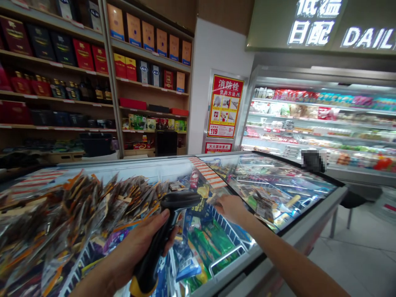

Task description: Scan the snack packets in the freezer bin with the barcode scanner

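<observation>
My left hand (140,237) is wrapped round the handle of a black and yellow barcode scanner (157,243), its head turned to the right. In front of the scanner head, a dark packet with yellow print (200,209) stands above a freezer basket. My right hand (232,209) is closed at the packet's right edge, fingertips pinching it; part of the packet is hidden behind the scanner. Below both hands, green packets (210,243) and a blue-and-white packet (187,262) lie in a white wire basket (232,255).
Many brown and orange packets (93,206) fill the freezer's left side. A glass lid (287,177) covers the right part. Shelves of boxes (148,35) stand behind, and a chilled display (309,111) at right. A person's head, blurred out (314,161), shows beyond the freezer.
</observation>
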